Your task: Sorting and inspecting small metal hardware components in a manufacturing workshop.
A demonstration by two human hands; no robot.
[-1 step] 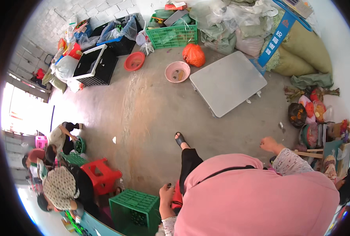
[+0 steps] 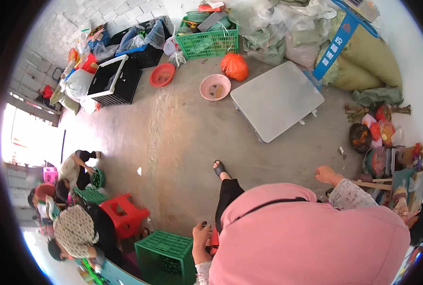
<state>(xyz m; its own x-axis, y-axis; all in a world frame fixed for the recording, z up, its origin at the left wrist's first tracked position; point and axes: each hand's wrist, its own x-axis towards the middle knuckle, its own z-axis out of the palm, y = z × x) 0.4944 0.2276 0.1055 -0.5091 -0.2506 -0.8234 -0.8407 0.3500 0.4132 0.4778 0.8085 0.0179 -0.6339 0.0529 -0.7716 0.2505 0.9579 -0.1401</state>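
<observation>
My left hand (image 2: pixel 202 236) hangs beside the pink garment (image 2: pixel 306 232) on my body, its fingers curled; a small dark bit shows at the fingertips, too small to name. Something red is partly visible behind that hand. Nearest to its left stands a green plastic crate (image 2: pixel 164 244), open on its near side, with dark contents. My right hand (image 2: pixel 326 174) is held out over the floor on the right, closed, and whatever may be inside is hidden. Below, my foot in a dark sandal (image 2: pixel 219 168) is on the concrete floor.
A platform scale (image 2: pixel 278 102) with a blue post lies ahead. A pink basin (image 2: pixel 215 87), a red basin (image 2: pixel 162 75) and an orange bag (image 2: pixel 234 66) sit beyond. Several people work at left near a red stool (image 2: pixel 124 214). Bags and boards (image 2: pixel 401 185) line the right wall.
</observation>
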